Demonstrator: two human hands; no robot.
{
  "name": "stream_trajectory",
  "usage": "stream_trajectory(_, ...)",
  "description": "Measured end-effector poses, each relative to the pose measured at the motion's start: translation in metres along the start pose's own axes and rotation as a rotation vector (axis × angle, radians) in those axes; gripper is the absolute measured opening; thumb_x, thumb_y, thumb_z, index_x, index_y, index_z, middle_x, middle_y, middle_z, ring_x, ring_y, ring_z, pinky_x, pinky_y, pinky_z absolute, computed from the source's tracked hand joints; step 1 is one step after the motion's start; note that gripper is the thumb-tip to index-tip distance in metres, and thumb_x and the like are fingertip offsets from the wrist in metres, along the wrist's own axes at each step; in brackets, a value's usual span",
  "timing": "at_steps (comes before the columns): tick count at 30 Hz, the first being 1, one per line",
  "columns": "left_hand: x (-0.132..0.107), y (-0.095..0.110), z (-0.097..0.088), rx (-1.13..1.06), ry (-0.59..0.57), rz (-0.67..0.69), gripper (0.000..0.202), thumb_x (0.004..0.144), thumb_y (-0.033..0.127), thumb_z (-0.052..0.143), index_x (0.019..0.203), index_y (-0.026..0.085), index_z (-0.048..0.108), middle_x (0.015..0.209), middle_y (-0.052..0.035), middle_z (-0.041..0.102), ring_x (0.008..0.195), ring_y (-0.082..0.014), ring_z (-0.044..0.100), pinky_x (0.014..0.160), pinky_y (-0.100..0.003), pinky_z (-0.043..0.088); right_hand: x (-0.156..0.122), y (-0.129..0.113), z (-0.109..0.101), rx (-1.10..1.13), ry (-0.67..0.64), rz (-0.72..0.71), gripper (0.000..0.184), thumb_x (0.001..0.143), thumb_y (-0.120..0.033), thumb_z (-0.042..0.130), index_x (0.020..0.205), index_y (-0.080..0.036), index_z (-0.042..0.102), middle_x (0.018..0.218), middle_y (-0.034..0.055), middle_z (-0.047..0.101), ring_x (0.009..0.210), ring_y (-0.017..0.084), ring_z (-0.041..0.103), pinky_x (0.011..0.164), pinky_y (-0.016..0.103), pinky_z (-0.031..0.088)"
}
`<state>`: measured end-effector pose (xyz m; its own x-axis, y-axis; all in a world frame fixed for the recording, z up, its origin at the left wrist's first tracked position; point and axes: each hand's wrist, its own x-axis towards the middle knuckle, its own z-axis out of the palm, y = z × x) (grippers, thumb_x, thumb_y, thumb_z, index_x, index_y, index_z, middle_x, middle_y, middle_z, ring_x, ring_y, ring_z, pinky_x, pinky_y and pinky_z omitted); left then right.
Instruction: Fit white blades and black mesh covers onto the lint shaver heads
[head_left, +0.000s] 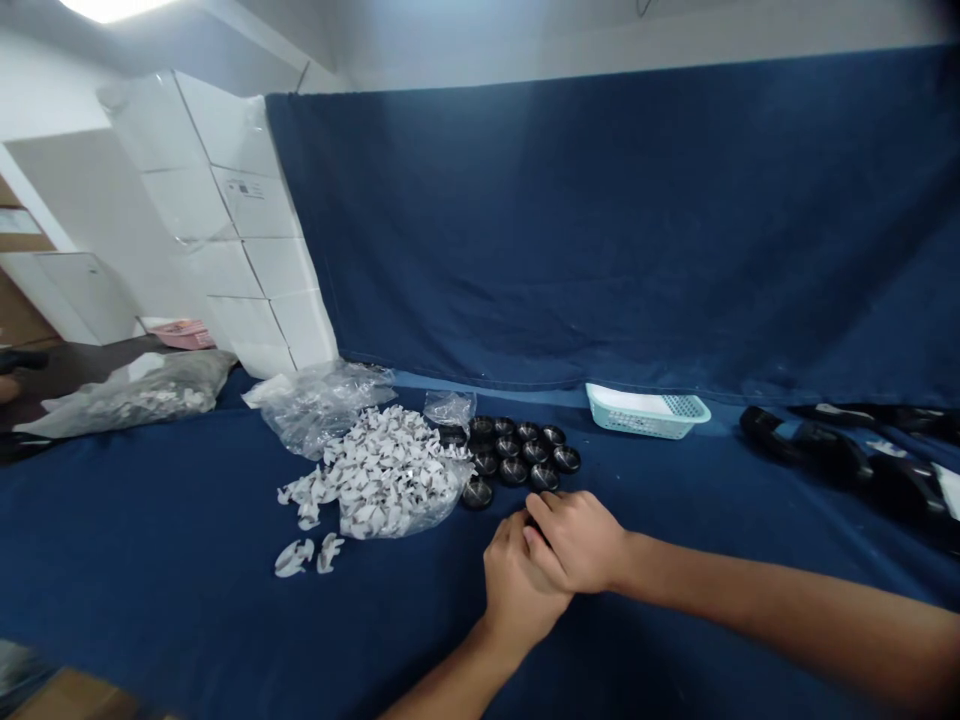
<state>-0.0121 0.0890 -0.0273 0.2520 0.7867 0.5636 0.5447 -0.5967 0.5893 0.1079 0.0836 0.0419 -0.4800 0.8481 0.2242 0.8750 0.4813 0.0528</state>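
My left hand (519, 582) and my right hand (581, 540) are pressed together above the blue cloth, the right one lying over the left. Both have their fingers closed. A sliver of something dark shows between them, but the fingers cover it and I cannot make out what it is. Just beyond my hands, several round, shiny black pieces (513, 471) sit in rough rows. To their left, a heap of small white plastic pieces (390, 465) spills from a clear bag. Two white pieces (294, 557) lie apart from the heap, nearer to me.
Behind the heap lies a crumpled clear plastic bag (315, 405). A pale green basket (649, 412) stands by the hanging blue cloth (600, 230). Black objects (810, 450) lie at the right. Stacked white boxes (247, 230) and a filled bag (161, 390) are at the left.
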Motion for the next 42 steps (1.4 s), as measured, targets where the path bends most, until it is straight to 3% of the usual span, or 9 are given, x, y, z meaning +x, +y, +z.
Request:
stream_trajectory(11, 0.011, -0.011, 0.000, -0.009, 0.061, -0.083, 0.017, 0.069, 0.019, 0.063, 0.085, 0.018, 0.061, 0.083, -0.0096, 0.066, 0.078, -0.0249, 0.064, 0.070, -0.035, 0.053, 0.023, 0.003, -0.001, -0.024, -0.064, -0.043, 0.026, 0.090, -0.030, 0.041, 0.092, -0.013, 0.061, 0.081, 0.0102, 0.068, 0.065, 0.023, 0.064, 0.054, 0.032, 0.035)
stream_trajectory(19, 0.027, -0.026, -0.013, 0.045, 0.148, -0.148, 0.023, 0.073, 0.017, 0.058, 0.096, 0.017, 0.062, 0.084, -0.0098, 0.066, 0.082, -0.0284, 0.066, 0.073, -0.038, 0.053, 0.056, -0.015, -0.011, -0.030, -0.038, 0.081, 0.028, 0.091, -0.030, 0.040, 0.098, -0.013, 0.060, 0.081, 0.0136, 0.071, 0.065, 0.027, 0.067, 0.054, 0.031, 0.041)
stream_trajectory(26, 0.029, -0.030, -0.021, -0.080, 0.132, -0.197, 0.019, 0.074, 0.021, 0.058, 0.091, 0.015, 0.062, 0.088, -0.0124, 0.066, 0.085, -0.0302, 0.063, 0.078, -0.043, 0.050, 0.059, -0.027, -0.010, 0.062, 0.019, 0.233, 0.031, 0.093, -0.035, 0.040, 0.101, -0.013, 0.061, 0.082, 0.0151, 0.072, 0.069, 0.029, 0.069, 0.059, 0.032, 0.045)
stream_trajectory(31, 0.030, -0.019, -0.023, -0.380, -0.024, -0.219, 0.037, 0.067, 0.029, 0.072, 0.098, 0.016, 0.058, 0.093, -0.0072, 0.068, 0.087, -0.0253, 0.064, 0.079, -0.036, 0.050, 0.032, -0.005, -0.018, 0.266, 0.105, 0.302, 0.042, 0.099, -0.046, 0.033, 0.097, -0.018, 0.064, 0.090, 0.0102, 0.071, 0.084, 0.025, 0.067, 0.072, 0.033, 0.046)
stream_trajectory(36, 0.044, -0.009, -0.029, -0.724, -0.318, -0.197, 0.054, 0.061, 0.028, 0.080, 0.109, 0.015, 0.057, 0.099, -0.0063, 0.067, 0.092, -0.0227, 0.063, 0.083, -0.033, 0.050, -0.022, 0.039, -0.018, 0.573, 0.263, 0.403, 0.038, 0.098, -0.045, 0.039, 0.099, -0.020, 0.068, 0.106, 0.0093, 0.067, 0.105, 0.026, 0.058, 0.095, 0.041, 0.041)
stream_trajectory(38, 0.054, -0.006, -0.030, -0.820, -0.456, -0.185, 0.062, 0.058, 0.026, 0.084, 0.113, 0.016, 0.058, 0.104, -0.0066, 0.066, 0.097, -0.0234, 0.062, 0.086, -0.033, 0.048, -0.043, 0.051, -0.006, 0.754, 0.302, 0.478, 0.046, 0.098, -0.049, 0.035, 0.097, -0.018, 0.069, 0.103, 0.0099, 0.068, 0.101, 0.026, 0.060, 0.093, 0.042, 0.045)
stream_trajectory(42, 0.069, -0.003, -0.022, -0.922, -0.662, -0.178, 0.068, 0.050, 0.020, 0.088, 0.112, 0.018, 0.061, 0.103, -0.0045, 0.065, 0.095, -0.0219, 0.061, 0.084, -0.032, 0.047, -0.073, 0.056, 0.025, 1.158, 0.307, 0.619, 0.055, 0.099, -0.053, 0.026, 0.112, -0.013, 0.062, 0.094, 0.0101, 0.068, 0.079, 0.023, 0.067, 0.064, 0.037, 0.057)
